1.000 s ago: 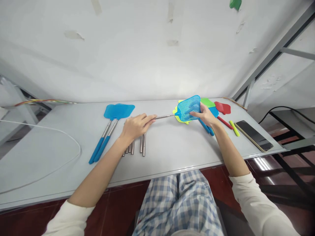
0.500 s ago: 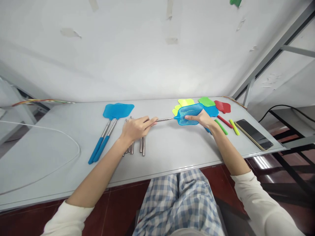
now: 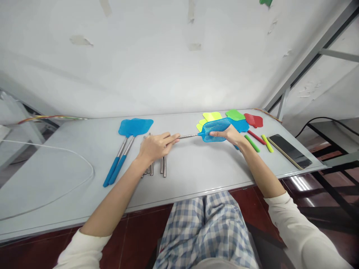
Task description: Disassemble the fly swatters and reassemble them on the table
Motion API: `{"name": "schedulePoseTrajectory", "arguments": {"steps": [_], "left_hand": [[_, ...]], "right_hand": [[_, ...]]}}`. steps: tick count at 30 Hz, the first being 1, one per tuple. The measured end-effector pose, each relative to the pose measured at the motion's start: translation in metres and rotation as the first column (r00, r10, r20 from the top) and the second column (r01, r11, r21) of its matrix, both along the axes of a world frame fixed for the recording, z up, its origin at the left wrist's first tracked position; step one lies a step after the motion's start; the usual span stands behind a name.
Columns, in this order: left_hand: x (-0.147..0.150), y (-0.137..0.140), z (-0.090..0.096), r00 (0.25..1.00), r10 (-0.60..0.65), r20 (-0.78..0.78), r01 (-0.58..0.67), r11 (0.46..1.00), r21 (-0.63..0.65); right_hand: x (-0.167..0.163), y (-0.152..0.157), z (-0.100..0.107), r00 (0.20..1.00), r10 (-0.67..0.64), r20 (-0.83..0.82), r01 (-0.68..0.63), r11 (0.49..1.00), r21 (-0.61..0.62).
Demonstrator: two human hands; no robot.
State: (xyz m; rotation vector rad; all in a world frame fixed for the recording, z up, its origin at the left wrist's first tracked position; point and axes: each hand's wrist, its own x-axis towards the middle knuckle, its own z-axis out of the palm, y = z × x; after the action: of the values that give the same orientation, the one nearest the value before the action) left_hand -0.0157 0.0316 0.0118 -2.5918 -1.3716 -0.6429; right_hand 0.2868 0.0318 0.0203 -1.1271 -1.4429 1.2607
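Note:
A blue fly swatter [image 3: 209, 131] is held level above the table between my two hands. My right hand [image 3: 228, 134] grips its perforated blue head, thumb laid across the mesh. Closed on the metal rod is my left hand [image 3: 159, 145], which hides the rod's far end. Several loose metal rods [image 3: 163, 166] lie under and beside my left hand, partly covered by it. To the left rest two blue fly swatters [image 3: 120, 157] with blue grips, their heads overlapping.
Yellow swatter heads [image 3: 211, 116], a green head [image 3: 235, 114] and a red head [image 3: 254, 120] lie at the back right. Near them are a green grip [image 3: 252, 143], a red grip [image 3: 257, 137], a yellow grip [image 3: 267, 143] and a phone [image 3: 290, 151]. A white cable [image 3: 75, 149] curves across the left side.
The view has shifted very slightly. Both hands keep their hold on the blue fly swatter, with no clear movement of it.

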Motion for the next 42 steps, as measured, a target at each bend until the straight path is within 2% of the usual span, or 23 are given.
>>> {"name": "schedulePoseTrajectory", "arguments": {"steps": [3, 5, 8, 11, 13, 15, 17, 20, 26, 29, 33, 35, 38, 40, 42], "left_hand": [[-0.002, -0.005, 0.009, 0.997, -0.012, 0.071, 0.014, 0.999, -0.040], [-0.011, -0.010, 0.015, 0.989, 0.010, 0.144, 0.007, 0.993, -0.116], [-0.039, -0.016, 0.017, 0.929, 0.213, 0.303, -0.133, 0.955, -0.264], [-0.073, -0.018, 0.007, 0.777, 0.487, 0.400, -0.351, 0.861, -0.368], [-0.090, -0.018, -0.001, 0.698, 0.620, 0.358, -0.464, 0.772, -0.435], [-0.099, -0.019, -0.009, 0.669, 0.692, 0.273, -0.515, 0.695, -0.501], [-0.100, -0.022, -0.013, 0.681, 0.704, 0.202, -0.517, 0.657, -0.549], [-0.092, -0.030, -0.014, 0.722, 0.680, 0.132, -0.530, 0.665, -0.527], [-0.071, -0.045, -0.018, 0.743, 0.665, 0.076, -0.624, 0.729, -0.283], [-0.070, -0.050, -0.023, 0.735, 0.678, 0.029, -0.665, 0.728, -0.165], [-0.078, -0.053, -0.030, 0.723, 0.687, -0.070, -0.691, 0.721, -0.058], [-0.081, -0.053, -0.030, 0.727, 0.682, -0.078, -0.686, 0.727, -0.040], [-0.074, -0.054, -0.022, 0.729, 0.683, -0.034, -0.684, 0.728, -0.044], [-0.058, -0.056, -0.013, 0.761, 0.649, 0.014, -0.647, 0.760, -0.065], [-0.035, -0.058, -0.006, 0.821, 0.570, 0.041, -0.563, 0.818, -0.115]], "right_hand": [[0.003, 0.002, 0.001, 1.000, 0.015, 0.026, -0.015, 1.000, 0.003], [0.007, 0.006, 0.002, 1.000, 0.018, 0.012, -0.019, 0.999, 0.039], [0.012, 0.013, 0.005, 0.999, -0.002, -0.049, 0.007, 0.994, 0.106], [0.013, 0.016, 0.007, 0.993, -0.098, -0.066, 0.106, 0.986, 0.126], [0.012, 0.016, 0.006, 0.991, -0.133, -0.032, 0.136, 0.981, 0.139], [0.010, 0.015, 0.003, 0.991, -0.130, 0.034, 0.123, 0.980, 0.155], [0.009, 0.016, 0.000, 0.986, -0.115, 0.120, 0.093, 0.980, 0.174], [0.011, 0.017, -0.003, 0.959, -0.126, 0.253, 0.069, 0.972, 0.223], [0.022, 0.003, 0.000, 0.855, -0.296, 0.425, 0.131, 0.918, 0.375], [0.034, -0.014, 0.003, 0.777, -0.406, 0.480, 0.182, 0.876, 0.447], [0.053, -0.035, 0.000, 0.627, -0.461, 0.627, 0.174, 0.868, 0.465], [0.061, -0.041, -0.008, 0.518, -0.470, 0.715, 0.135, 0.870, 0.474], [0.065, -0.046, -0.023, 0.313, -0.482, 0.818, 0.068, 0.871, 0.487], [0.062, -0.046, -0.032, 0.192, -0.496, 0.847, 0.034, 0.865, 0.500], [0.055, -0.047, -0.039, 0.106, -0.508, 0.855, 0.022, 0.861, 0.509]]}}
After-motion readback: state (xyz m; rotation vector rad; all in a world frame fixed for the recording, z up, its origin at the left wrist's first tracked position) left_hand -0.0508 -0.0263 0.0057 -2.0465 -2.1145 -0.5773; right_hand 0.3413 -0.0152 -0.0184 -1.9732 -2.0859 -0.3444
